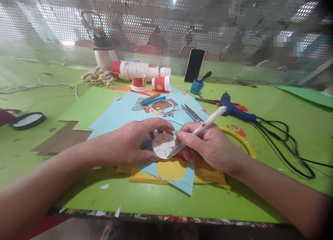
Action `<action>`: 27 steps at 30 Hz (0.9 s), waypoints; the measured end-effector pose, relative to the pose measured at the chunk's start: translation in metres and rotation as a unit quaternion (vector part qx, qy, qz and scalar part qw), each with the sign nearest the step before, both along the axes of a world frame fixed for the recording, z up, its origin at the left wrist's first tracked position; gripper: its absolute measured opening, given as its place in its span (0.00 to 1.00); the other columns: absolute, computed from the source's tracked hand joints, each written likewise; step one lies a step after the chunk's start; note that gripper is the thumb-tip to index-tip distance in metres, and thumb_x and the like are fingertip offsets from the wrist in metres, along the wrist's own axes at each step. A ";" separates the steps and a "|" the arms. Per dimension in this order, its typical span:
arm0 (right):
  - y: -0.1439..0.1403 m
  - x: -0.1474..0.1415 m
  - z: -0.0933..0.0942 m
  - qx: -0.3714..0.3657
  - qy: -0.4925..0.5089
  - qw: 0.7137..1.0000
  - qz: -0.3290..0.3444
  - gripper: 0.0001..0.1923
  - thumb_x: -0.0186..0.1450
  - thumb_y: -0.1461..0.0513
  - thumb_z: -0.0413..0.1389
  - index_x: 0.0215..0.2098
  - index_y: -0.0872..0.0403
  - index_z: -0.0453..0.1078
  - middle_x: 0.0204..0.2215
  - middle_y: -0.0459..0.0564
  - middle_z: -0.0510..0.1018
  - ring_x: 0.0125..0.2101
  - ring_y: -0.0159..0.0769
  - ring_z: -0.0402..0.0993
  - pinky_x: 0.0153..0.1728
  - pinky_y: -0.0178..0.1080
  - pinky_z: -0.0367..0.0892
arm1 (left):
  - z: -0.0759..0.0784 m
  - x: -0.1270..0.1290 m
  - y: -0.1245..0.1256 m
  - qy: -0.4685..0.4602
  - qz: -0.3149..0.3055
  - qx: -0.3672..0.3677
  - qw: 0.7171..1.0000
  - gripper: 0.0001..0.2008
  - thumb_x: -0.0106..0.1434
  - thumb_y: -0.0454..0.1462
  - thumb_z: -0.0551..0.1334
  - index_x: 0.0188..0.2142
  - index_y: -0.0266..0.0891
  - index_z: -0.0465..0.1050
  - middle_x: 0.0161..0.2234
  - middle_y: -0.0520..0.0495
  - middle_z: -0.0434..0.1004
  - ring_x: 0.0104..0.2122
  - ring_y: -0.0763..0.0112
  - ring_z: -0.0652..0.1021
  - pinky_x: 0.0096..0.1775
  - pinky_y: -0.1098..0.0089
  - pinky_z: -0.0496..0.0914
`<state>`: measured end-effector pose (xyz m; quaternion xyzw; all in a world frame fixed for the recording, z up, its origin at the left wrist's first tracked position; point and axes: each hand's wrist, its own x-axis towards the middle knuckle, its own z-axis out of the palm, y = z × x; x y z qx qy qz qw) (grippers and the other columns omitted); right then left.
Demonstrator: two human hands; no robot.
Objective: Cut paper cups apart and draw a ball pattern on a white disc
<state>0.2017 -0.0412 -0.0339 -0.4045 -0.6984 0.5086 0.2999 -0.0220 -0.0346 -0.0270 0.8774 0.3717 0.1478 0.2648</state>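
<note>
Between the thumb and fingers of my left hand (137, 139) is a white paper disc (161, 145), tilted toward me. Dark lines on it form a football pattern. My right hand (205, 143) grips a white pen (208, 120), whose tip touches the lower right part of the disc. Beneath both hands lie sheets of light blue paper (104, 118) and yellow paper (208, 176). Scissors (191, 113) lie just beyond my right hand, their handles hidden behind it. A yellow ring (241, 139) is to its right.
A blue glue gun (238, 110) with a looping black cable (293, 146) lies at right. Behind stand a phone (194, 65), a blue pot (197, 87), red-and-white paper cups (161, 83) and a large bottle (104, 52), before a perforated metal screen (145, 28). Black tape (28, 121) lies left.
</note>
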 end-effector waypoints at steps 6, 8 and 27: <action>0.002 0.003 -0.003 -0.024 0.082 0.996 -0.021 0.15 0.66 0.57 0.54 0.24 0.55 0.67 0.13 0.42 0.71 0.14 0.24 0.64 0.16 0.28 0.61 | 0.002 0.000 0.003 -0.007 -0.007 -0.021 1.000 0.23 0.60 0.43 0.65 0.54 0.46 0.64 0.50 0.50 0.74 0.46 0.65 0.75 0.46 0.67 0.69; 0.005 0.005 -0.002 -0.021 0.156 0.985 -0.066 0.14 0.65 0.55 0.55 0.25 0.55 0.69 0.14 0.42 0.71 0.14 0.24 0.64 0.15 0.28 0.60 | 0.003 0.001 0.003 -0.011 -0.008 -0.032 0.999 0.23 0.59 0.42 0.66 0.53 0.45 0.65 0.51 0.49 0.73 0.47 0.64 0.74 0.47 0.66 0.69; 0.040 0.019 -0.015 0.204 0.102 0.950 -0.214 0.17 0.64 0.51 0.54 0.43 0.55 0.70 0.25 0.47 0.79 0.23 0.34 0.75 0.31 0.39 0.72 | -0.006 -0.001 0.007 -0.047 -0.031 -0.029 0.998 0.31 0.55 0.41 0.68 0.56 0.41 0.62 0.55 0.41 0.70 0.51 0.59 0.73 0.51 0.58 0.68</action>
